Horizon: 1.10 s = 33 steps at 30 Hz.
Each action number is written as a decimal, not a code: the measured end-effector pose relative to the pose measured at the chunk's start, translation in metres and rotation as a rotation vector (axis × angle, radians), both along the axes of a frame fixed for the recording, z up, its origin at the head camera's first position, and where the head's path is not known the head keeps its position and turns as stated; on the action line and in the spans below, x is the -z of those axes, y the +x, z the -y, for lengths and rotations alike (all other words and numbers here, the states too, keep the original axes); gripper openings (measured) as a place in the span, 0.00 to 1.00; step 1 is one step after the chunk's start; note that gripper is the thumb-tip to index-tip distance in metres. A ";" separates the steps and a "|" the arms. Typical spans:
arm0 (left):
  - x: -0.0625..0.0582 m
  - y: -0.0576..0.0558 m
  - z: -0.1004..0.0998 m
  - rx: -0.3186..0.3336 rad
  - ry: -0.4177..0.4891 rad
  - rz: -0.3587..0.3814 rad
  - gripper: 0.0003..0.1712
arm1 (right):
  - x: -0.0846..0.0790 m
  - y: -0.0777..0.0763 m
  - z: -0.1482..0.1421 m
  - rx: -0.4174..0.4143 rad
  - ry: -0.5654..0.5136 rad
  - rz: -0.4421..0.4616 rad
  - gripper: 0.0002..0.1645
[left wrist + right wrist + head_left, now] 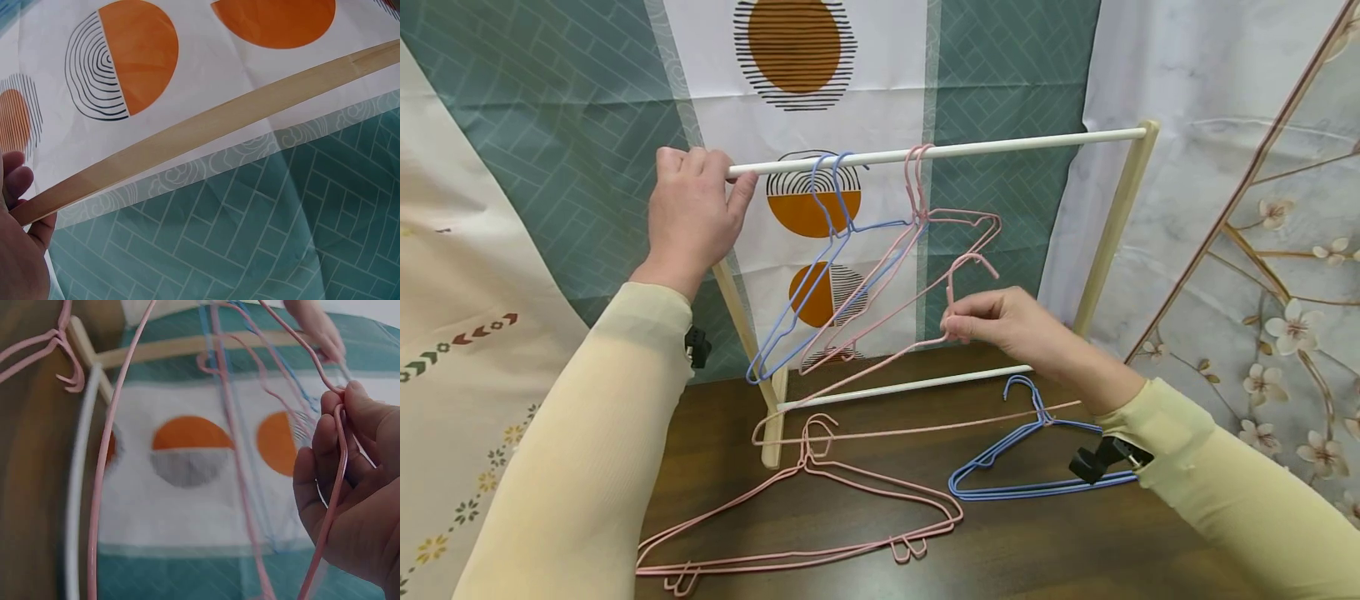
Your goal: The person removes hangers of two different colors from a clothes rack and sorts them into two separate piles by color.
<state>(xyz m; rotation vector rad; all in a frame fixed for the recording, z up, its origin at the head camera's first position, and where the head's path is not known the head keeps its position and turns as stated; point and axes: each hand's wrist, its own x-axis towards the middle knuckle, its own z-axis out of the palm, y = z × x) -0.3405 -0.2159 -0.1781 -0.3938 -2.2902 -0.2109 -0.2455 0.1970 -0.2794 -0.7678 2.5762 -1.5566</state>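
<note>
At the left end of a small clothes rack, my left hand (692, 208) grips the corner where the white rail (1030, 145) meets the wooden post. The left wrist view shows its fingers curled round that wooden post (187, 134). My right hand (1011, 321) pinches a pink hanger (950, 292) just under its hook, thumb against fingers. This hanger is in the air before the rack, its hook below the rail. Blue hangers (833, 237) hang from the rail near my left hand. Farther right along it hang pink hangers (917, 217).
Pink hangers (805, 457) lie stacked on the dark wooden table (1030, 550) in front of the rack. Blue hangers (1043, 417) lie to their right, partly behind my right forearm. A lower white bar (910, 386) joins the rack's posts, and patterned curtains surround it.
</note>
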 end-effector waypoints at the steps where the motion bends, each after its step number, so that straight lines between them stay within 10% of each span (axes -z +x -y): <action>1: 0.000 0.000 0.000 0.001 0.000 0.001 0.30 | 0.006 0.000 0.005 -0.022 0.001 0.020 0.10; 14: 0.000 0.000 0.000 0.005 -0.006 -0.003 0.30 | 0.079 0.012 0.081 -0.165 0.049 0.177 0.10; 33: 0.000 -0.002 0.000 -0.005 0.003 0.011 0.31 | 0.153 0.003 0.197 -0.230 -0.173 0.477 0.15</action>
